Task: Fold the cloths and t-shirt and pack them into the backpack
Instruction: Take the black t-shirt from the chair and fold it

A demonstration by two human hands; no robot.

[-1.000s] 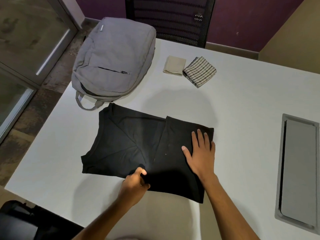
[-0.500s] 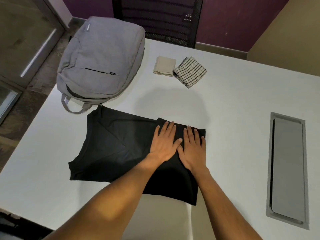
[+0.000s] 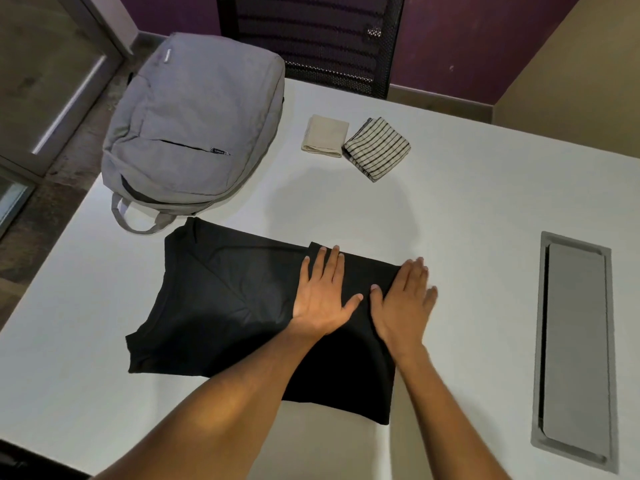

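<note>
While both flat, spread hands, left hand (image 3: 323,293) and right hand (image 3: 405,301), press the soft black cotton t-shirt (image 3: 225,299), its floppy edges look best to grab.

No readable text anywhere. The grey backpack (image 3: 194,123) has a small tag near its top edge and a tiny tab by the front zipper, both too small and blurred to read. No labels, numbers or signs elsewhere.
</note>
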